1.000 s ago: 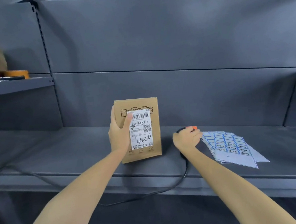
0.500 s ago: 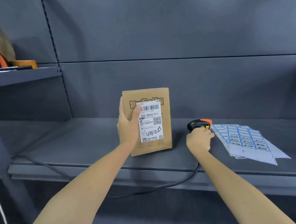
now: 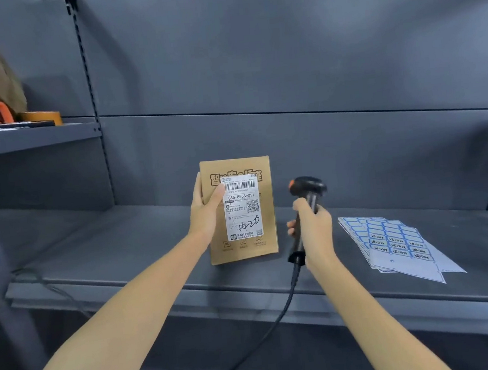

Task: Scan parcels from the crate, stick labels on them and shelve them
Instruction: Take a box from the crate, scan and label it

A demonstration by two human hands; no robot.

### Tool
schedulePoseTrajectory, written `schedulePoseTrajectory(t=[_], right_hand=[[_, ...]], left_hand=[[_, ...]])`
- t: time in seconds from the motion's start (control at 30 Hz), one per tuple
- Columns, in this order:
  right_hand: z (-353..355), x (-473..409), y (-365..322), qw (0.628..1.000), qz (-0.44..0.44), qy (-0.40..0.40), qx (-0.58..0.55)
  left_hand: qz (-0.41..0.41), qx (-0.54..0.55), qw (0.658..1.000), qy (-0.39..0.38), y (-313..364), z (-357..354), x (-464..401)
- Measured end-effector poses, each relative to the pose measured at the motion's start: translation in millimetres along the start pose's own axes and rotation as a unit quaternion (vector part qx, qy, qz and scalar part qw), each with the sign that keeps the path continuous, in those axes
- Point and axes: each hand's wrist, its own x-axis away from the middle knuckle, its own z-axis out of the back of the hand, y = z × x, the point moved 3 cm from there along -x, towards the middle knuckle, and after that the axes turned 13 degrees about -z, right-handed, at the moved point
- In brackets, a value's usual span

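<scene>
Parcel (image 3: 250,214) edge hidden by left hand (image 3: 207,215).

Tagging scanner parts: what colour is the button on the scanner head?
Orange, on the black scanner that the right hand grips; head view, the only one.

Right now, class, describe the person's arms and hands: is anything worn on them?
Both forearms are bare, with no watch, ring or glove showing. The left hand and the right hand are uncovered too. Only a sliver of pale sleeve may show at the left arm's bottom edge, too little to be sure.
</scene>
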Motion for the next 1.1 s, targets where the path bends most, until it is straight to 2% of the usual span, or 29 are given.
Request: schedulePoseTrajectory(t=[0.17, 0.3, 0.97, 1.1], right_hand=[[-23, 48, 16, 0.989, 0.076, -0.118, 0.042], [-29, 60, 33, 0.981, 0.094, -0.158, 0.062], [-15, 65, 39, 0.984, 0.103, -0.139, 0.039], [-3, 55, 26, 0.986, 0.125, -0.088, 0.063]], left_hand=[[-0.009, 0.034, 0.999, 0.000, -4, 2, -2], [-0.011, 0.070, 0.998, -0.001, -4, 0, -1], [-0.007, 0.044, 0.999, -0.012, -8, 1, -4], [-0.009, 0.025, 1.000, -0.006, -6, 1, -4]])
